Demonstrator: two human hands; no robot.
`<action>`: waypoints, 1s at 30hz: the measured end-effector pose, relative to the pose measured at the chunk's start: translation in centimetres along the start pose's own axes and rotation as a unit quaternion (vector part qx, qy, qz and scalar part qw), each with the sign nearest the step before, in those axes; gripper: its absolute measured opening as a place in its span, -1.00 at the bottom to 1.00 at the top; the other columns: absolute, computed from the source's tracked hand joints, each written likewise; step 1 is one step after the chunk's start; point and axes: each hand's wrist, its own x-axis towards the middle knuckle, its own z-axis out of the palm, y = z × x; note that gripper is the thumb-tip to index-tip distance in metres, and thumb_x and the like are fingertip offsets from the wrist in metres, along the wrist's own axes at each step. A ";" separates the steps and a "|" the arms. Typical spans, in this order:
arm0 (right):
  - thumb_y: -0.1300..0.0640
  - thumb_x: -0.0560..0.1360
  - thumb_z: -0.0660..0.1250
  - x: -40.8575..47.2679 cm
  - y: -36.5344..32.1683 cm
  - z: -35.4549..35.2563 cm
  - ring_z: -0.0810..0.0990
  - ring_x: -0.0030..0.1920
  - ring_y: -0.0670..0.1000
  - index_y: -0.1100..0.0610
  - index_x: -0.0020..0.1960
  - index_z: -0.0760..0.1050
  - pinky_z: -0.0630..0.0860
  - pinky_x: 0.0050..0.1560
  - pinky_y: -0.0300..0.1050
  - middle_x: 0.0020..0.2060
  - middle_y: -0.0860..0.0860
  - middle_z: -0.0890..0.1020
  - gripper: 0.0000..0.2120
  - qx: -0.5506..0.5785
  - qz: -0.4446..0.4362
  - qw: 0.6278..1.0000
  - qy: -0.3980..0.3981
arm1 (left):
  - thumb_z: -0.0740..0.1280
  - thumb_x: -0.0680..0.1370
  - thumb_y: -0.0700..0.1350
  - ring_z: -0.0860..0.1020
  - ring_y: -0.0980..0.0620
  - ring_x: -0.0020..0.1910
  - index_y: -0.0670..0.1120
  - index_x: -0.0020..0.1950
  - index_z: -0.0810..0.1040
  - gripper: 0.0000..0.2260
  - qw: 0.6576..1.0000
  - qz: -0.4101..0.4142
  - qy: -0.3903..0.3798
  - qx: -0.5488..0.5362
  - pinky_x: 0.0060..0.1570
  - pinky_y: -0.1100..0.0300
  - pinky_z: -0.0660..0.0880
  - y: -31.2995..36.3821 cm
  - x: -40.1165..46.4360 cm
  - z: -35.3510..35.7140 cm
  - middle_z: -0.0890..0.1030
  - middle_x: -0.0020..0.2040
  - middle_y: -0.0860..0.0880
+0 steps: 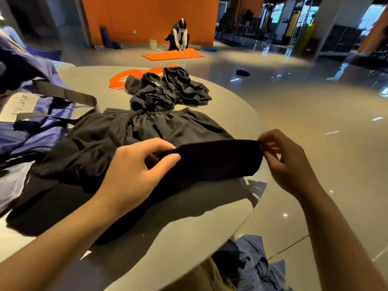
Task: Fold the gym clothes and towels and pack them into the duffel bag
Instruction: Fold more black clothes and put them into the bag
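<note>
A black garment (218,160) is stretched a little above the round grey table (189,223). My left hand (134,171) pinches its left edge and my right hand (283,162) pinches its right corner. Under and behind it lie black shorts (178,127) with an elastic waistband, spread flat. A crumpled heap of black clothes (168,89) sits further back on the table. The purple duffel bag (35,114) with black straps stands at the left, its opening hidden from view.
Blue cloth (249,263) lies in my lap below the table's edge. An orange logo (123,78) marks the far tabletop. Across the glossy floor a person (179,36) kneels on an orange mat (172,54) by an orange wall.
</note>
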 end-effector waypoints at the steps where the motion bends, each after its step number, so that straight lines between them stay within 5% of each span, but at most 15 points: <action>1: 0.36 0.54 0.23 1.5 -1.1 0.6 0.53 -0.12 -0.16 0.03 -0.01 0.40 0.43 -0.16 -0.49 -0.16 -0.13 0.53 -0.77 0.043 -0.010 0.999 0.016 | 0.40 0.48 0.04 0.57 0.20 -0.24 0.10 -0.10 0.62 -0.95 0.999 -0.033 0.020 -0.016 -0.27 0.45 0.43 -0.2 0.4 -0.8 0.62 -0.25 0.20; 3: 0.30 0.54 0.23 4.9 -3.2 2.2 0.55 -0.16 -0.04 0.03 0.00 0.42 0.48 -0.19 -0.37 -0.19 -0.05 0.56 -0.82 0.070 -0.048 0.996 0.031 | 0.41 0.48 -0.03 0.57 0.22 -0.25 0.16 -0.15 0.60 -0.93 0.994 -0.089 0.052 -0.036 -0.26 0.44 0.45 -1.4 1.3 -2.3 0.63 -0.21 0.22; 6: 0.24 0.55 0.26 10.2 -4.8 6.1 0.53 -0.13 0.09 0.09 0.05 0.48 0.45 -0.18 -0.08 -0.11 0.01 0.59 -0.89 -0.049 -0.101 0.994 0.004 | 0.42 0.49 -0.05 0.58 0.16 -0.18 0.12 -0.20 0.58 -0.90 0.979 -0.191 0.067 -0.023 -0.11 0.26 0.44 -5.1 2.8 -3.9 0.64 -0.24 0.14; 10: 0.17 0.58 0.23 14.0 -5.1 10.7 0.53 0.06 0.16 0.05 0.21 0.47 0.45 -0.01 0.02 0.12 0.06 0.56 -0.78 -0.244 -0.109 0.961 -0.070 | 0.40 0.51 -0.02 0.57 -0.03 0.07 0.02 0.07 0.57 -0.85 0.948 -0.289 0.036 0.129 0.03 0.13 0.43 -9.1 2.9 -5.3 0.60 -0.02 0.03; 12: 0.22 0.52 0.30 13.0 -5.4 10.7 0.55 0.01 0.10 0.05 0.18 0.50 0.49 -0.05 0.00 0.07 0.03 0.58 -0.75 -0.165 -0.080 0.983 -0.032 | 0.38 0.54 -0.02 0.55 -0.04 0.09 -0.01 0.18 0.54 -0.77 0.956 -0.213 0.061 0.194 0.05 0.10 0.45 -8.3 1.8 -5.7 0.58 0.06 0.01; 14: 0.27 0.48 0.34 10.6 -5.1 9.8 0.56 -0.07 0.05 0.09 0.08 0.55 0.54 -0.08 -0.01 -0.03 0.02 0.60 -0.80 -0.045 -0.077 0.996 0.015 | 0.33 0.55 -0.02 0.55 -0.03 0.07 -0.05 0.15 0.57 -0.79 0.974 -0.019 0.061 0.216 0.06 0.10 0.46 -6.1 0.3 -6.2 0.57 0.08 0.00; 16: 0.26 0.49 0.34 8.0 -3.8 8.6 0.56 -0.10 0.02 0.11 0.01 0.57 0.58 -0.05 0.01 -0.07 0.01 0.61 -0.87 -0.002 -0.077 0.997 0.024 | 0.28 0.52 -0.02 0.54 0.02 0.11 -0.01 0.13 0.59 -0.77 0.959 0.147 -0.057 0.237 0.12 0.06 0.43 -4.2 -1.2 -6.3 0.57 0.10 0.05; 18: 0.19 0.52 0.35 5.7 -1.9 7.6 0.56 -0.08 0.00 0.07 0.02 0.57 0.59 -0.01 0.00 -0.06 0.00 0.60 -0.90 0.001 -0.033 0.999 0.012 | 0.34 0.45 -0.04 0.51 0.10 0.17 0.09 0.16 0.58 -0.72 0.906 0.240 -0.178 0.300 0.27 0.00 0.31 -4.1 -2.2 -5.8 0.57 0.13 0.12; 20: 0.13 0.52 0.36 4.0 -0.1 7.0 0.54 -0.04 -0.02 0.06 0.11 0.52 0.56 0.02 -0.07 0.03 0.01 0.59 -0.83 -0.007 0.045 0.999 -0.014 | 0.45 0.33 -0.12 0.52 0.09 0.18 0.12 0.15 0.59 -0.60 0.875 0.253 -0.213 0.353 0.30 -0.04 0.23 -5.0 -2.5 -5.1 0.58 0.13 0.12; 24: 0.08 0.51 0.38 3.1 1.4 7.1 0.46 0.06 -0.03 0.07 0.32 0.37 0.44 0.03 -0.17 0.27 0.07 0.47 -0.58 0.017 0.153 0.988 -0.032 | 0.39 0.36 -0.23 0.60 0.02 0.01 0.06 0.09 0.59 -0.65 0.891 0.252 -0.170 0.336 0.08 0.09 0.30 -6.6 -2.1 -4.6 0.62 0.03 0.07; 27: 0.07 0.51 0.38 4.1 1.2 7.8 0.48 0.03 -0.01 0.07 0.37 0.30 0.44 0.04 -0.12 0.21 0.09 0.52 -0.51 0.056 0.186 0.981 -0.014 | 0.51 0.38 -0.18 0.60 0.05 -0.07 0.05 0.06 0.54 -0.68 0.905 0.244 -0.146 0.316 0.02 0.15 0.33 -7.3 -1.8 -4.9 0.64 -0.02 0.08; 30: 0.08 0.53 0.35 5.2 0.8 8.3 0.48 -0.01 0.00 0.12 0.31 0.39 0.44 0.01 -0.14 0.14 0.10 0.56 -0.62 0.046 0.191 0.980 -0.005 | 0.27 0.55 -0.04 0.62 0.05 -0.13 0.03 0.00 0.57 -0.89 0.904 0.243 -0.143 0.321 0.03 0.17 0.35 -6.9 -1.6 -5.5 0.65 -0.06 0.08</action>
